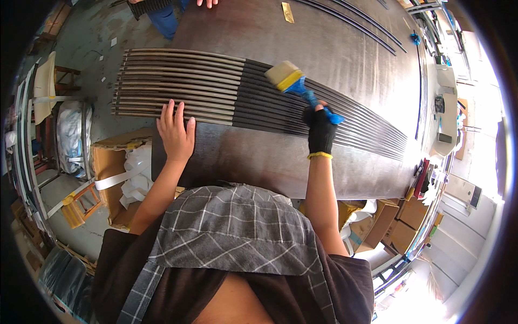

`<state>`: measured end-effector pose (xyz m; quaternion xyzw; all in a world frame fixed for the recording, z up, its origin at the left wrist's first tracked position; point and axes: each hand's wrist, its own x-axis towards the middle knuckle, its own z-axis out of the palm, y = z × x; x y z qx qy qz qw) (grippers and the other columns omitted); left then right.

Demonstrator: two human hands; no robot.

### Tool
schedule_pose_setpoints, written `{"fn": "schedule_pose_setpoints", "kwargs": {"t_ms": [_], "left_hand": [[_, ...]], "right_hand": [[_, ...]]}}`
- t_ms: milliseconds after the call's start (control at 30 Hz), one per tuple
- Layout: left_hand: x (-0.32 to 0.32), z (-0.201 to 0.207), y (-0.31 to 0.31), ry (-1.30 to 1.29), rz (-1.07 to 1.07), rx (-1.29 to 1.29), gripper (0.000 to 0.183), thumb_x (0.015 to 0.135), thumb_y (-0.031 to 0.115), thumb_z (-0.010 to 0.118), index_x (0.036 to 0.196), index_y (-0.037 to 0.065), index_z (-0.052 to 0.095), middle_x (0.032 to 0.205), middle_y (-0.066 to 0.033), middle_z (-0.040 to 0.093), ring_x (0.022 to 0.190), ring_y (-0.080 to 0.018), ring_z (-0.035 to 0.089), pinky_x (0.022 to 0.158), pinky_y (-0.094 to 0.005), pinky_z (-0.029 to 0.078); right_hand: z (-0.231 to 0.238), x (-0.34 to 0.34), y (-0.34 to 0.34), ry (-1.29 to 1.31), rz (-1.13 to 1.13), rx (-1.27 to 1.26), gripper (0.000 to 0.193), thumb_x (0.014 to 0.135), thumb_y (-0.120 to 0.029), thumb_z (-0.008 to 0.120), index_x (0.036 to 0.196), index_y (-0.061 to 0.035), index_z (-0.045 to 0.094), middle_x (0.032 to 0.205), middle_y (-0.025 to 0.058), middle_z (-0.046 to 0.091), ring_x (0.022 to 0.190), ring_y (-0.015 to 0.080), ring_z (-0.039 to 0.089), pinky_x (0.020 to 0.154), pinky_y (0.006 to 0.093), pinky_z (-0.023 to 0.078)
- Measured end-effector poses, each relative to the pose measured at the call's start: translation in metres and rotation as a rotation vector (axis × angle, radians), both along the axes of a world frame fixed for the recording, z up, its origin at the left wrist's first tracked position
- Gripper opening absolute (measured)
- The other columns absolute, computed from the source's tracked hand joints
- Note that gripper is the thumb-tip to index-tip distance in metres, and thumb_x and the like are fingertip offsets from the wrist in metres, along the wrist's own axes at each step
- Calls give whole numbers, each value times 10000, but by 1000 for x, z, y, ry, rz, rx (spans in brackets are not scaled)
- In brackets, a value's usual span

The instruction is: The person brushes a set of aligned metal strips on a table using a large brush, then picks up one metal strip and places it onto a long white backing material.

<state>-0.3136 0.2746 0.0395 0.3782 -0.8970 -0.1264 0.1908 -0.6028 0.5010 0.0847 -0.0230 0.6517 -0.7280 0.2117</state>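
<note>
Several long thin slats (178, 89) lie side by side across a dark worktable (253, 156); their left part is pale brown and their right part is dark. My left hand (175, 135), bare, rests flat on the near slats at the table's left edge. My right hand (321, 132) wears a black glove with a yellow cuff and grips the blue handle of a wide brush (294, 81). The brush's pale head sits on the slats where the dark part begins.
Another person's hand (208, 2) and blue trouser leg (164, 20) show at the table's far side. An open cardboard box with white wrapping (121, 173) stands below left. More thin rods (356, 24) lie at the far right; boxes (396, 221) sit by the right.
</note>
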Motion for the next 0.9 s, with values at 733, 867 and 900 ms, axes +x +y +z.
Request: {"fn": "schedule_pose_setpoints", "kwargs": {"t_ms": [733, 867, 900], "left_hand": [[1, -4, 3, -26, 7, -17, 471, 950, 360, 467, 1351, 116, 434, 1443, -125, 339, 1351, -350, 281, 1065, -585, 212], [1, -6, 4, -3, 4, -48, 461, 947, 354, 480, 1345, 125, 443, 1443, -114, 345, 1347, -342, 290, 1060, -578, 225], [1, -6, 4, -6, 11, -56, 459, 947, 352, 481, 1345, 126, 444, 1443, -111, 347, 1347, -338, 292, 1061, -574, 228]], "right_hand": [[-4, 90, 35, -76, 131, 138, 351, 870, -244, 657, 1071, 26, 557, 707, 84, 608, 585, 162, 576, 526, 276, 464], [5, 91, 67, -71, 108, 86, 320, 902, -253, 601, 1080, 2, 524, 735, 68, 586, 642, 156, 568, 605, 285, 471], [3, 79, 69, -49, 33, 38, 296, 911, -245, 585, 1071, -6, 522, 737, 58, 572, 652, 148, 558, 618, 283, 467]]}}
